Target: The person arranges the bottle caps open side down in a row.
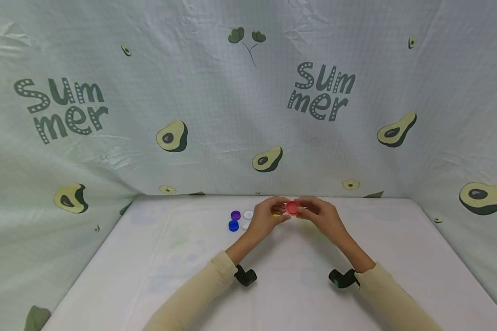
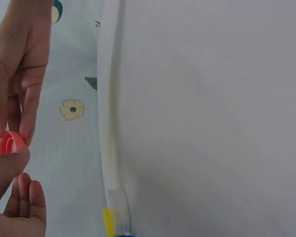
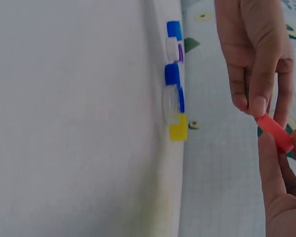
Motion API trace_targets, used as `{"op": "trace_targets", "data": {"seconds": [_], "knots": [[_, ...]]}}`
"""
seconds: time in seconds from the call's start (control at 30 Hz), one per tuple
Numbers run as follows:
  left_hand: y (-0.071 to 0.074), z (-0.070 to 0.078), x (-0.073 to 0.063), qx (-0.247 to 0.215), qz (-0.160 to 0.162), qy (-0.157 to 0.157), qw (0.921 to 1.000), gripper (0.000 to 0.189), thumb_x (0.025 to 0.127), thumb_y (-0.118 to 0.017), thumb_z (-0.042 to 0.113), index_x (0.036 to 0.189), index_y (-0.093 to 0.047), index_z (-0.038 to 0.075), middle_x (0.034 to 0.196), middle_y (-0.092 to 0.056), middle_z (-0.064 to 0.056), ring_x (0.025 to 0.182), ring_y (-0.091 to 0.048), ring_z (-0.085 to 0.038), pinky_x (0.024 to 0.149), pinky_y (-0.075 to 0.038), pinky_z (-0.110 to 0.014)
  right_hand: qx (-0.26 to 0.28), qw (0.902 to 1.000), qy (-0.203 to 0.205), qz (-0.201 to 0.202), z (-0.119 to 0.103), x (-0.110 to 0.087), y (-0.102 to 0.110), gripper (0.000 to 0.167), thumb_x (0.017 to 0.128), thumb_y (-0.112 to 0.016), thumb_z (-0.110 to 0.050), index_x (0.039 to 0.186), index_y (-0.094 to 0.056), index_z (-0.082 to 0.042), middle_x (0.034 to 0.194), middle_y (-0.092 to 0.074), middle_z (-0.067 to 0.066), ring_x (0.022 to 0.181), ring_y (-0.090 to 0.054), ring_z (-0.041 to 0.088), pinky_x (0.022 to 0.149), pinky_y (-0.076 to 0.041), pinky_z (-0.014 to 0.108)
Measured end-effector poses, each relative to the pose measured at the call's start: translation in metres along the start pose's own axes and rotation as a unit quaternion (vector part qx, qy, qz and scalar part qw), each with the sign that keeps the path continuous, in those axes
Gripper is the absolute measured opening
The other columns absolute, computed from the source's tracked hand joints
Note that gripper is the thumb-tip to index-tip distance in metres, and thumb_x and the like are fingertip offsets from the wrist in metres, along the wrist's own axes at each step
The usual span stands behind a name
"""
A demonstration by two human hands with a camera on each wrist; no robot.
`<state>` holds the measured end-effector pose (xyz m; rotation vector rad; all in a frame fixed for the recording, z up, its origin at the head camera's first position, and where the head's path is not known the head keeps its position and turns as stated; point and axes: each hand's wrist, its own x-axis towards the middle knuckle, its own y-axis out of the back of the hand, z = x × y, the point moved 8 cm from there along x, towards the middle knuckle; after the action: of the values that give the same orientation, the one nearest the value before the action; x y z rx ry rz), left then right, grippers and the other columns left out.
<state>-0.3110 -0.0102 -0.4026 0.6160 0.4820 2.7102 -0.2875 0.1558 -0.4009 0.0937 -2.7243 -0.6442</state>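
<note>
My left hand (image 1: 267, 216) and right hand (image 1: 325, 220) meet above the far part of the table. Between their fingertips they pinch a red bottle cap (image 1: 291, 208), one hand on each side. The left wrist view shows the ringed hollow inside of the cap (image 2: 11, 143), with a thumb against its rim. Seen edge-on in the right wrist view, the cap (image 3: 275, 133) is short and tilted. Just behind the left fingers, a yellow cap (image 1: 275, 215) is mostly hidden in the head view.
To the left of my hands stand a purple cap (image 1: 235, 215), a blue cap (image 1: 234, 225) and a white cap (image 1: 248, 214). More caps, blue, clear and yellow (image 3: 178, 129), line up near the table's far edge. A printed curtain (image 1: 215, 92) hangs behind the white table (image 1: 182, 276).
</note>
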Motion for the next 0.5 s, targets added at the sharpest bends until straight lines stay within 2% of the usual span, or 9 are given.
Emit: {"op": "trace_targets", "data": {"seconds": [0.07,0.13,0.33,0.5], "knots": [[0.006,-0.002,-0.002,0.013,0.006,-0.004,0.9999,0.041,0.086,-0.08,0.004,0.125,-0.069,0.007,0.107,-0.07,-0.008,0.097,-0.068,-0.019,0.091,-0.057,-0.029,0.018,0.9996,-0.018,-0.011,0.0,0.001,-0.007,0.034,0.096,-0.072,-0.022,0.128,-0.067,-0.01,0.123,-0.07,0.013,0.105,-0.072,0.028,0.086,-0.059,0.029],[0.012,-0.004,-0.005,0.019,0.01,-0.009,0.9997,0.04,0.085,-0.082,0.005,0.123,-0.07,0.006,0.105,-0.069,-0.008,0.095,-0.067,-0.02,0.09,-0.058,-0.03,0.012,0.9994,-0.021,-0.024,-0.001,0.002,-0.014,0.038,0.094,-0.075,-0.021,0.13,-0.067,-0.01,0.124,-0.07,0.013,0.105,-0.072,0.026,0.085,-0.059,0.028],[0.028,-0.009,-0.016,0.029,0.014,-0.025,0.9992,0.036,0.084,-0.083,0.006,0.118,-0.071,0.003,0.103,-0.069,-0.01,0.091,-0.068,-0.022,0.086,-0.059,-0.031,-0.006,0.9979,0.008,-0.064,-0.007,0.004,-0.034,0.045,0.09,-0.079,-0.015,0.132,-0.066,-0.007,0.126,-0.069,0.013,0.105,-0.071,0.026,0.086,-0.059,0.03],[0.037,-0.011,-0.022,0.024,0.003,-0.031,0.9992,0.035,0.084,-0.083,0.006,0.116,-0.071,0.0,0.106,-0.07,-0.013,0.093,-0.069,-0.026,0.086,-0.059,-0.037,-0.022,0.9983,0.027,-0.046,-0.012,0.006,-0.044,0.041,0.088,-0.08,-0.011,0.127,-0.07,-0.006,0.124,-0.071,0.011,0.106,-0.071,0.026,0.088,-0.059,0.031]]}}
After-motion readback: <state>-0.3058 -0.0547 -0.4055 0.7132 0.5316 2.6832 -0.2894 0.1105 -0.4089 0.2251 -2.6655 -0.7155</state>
